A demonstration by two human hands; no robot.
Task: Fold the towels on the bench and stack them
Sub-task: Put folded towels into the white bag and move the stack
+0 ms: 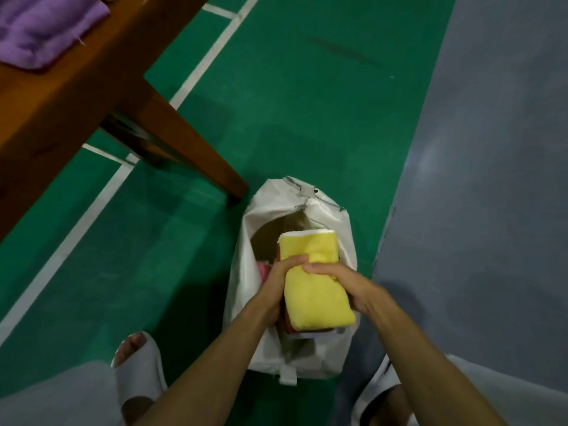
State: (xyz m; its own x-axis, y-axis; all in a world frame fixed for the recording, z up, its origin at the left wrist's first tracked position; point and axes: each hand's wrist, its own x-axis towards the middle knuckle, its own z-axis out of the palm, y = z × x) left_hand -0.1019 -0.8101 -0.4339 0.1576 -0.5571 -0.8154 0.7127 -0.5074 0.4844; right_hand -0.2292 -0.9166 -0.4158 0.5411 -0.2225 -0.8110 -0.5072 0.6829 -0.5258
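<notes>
Left hand [276, 284] and right hand [353, 287] grip a yellow-topped stack of folded towels [316, 299] over the bag [325, 210] on the floor, and a purple towel [40, 29] lies folded on the bench [76, 96], so little seems left.

Seen from above, a left hand [278, 282] and right hand [344, 287] grip a stack of folded towels [316, 290], yellow on top, over an open white bag [307, 207] on a green floor [276, 103]. A purple towel [40, 29] lies on a wooden bench [76, 96].

Bare green floor [307, 118] beyond the white bag [330, 216]; worktop leg [190, 146] near its left, towel stack [316, 299] filling its mouth.
</notes>
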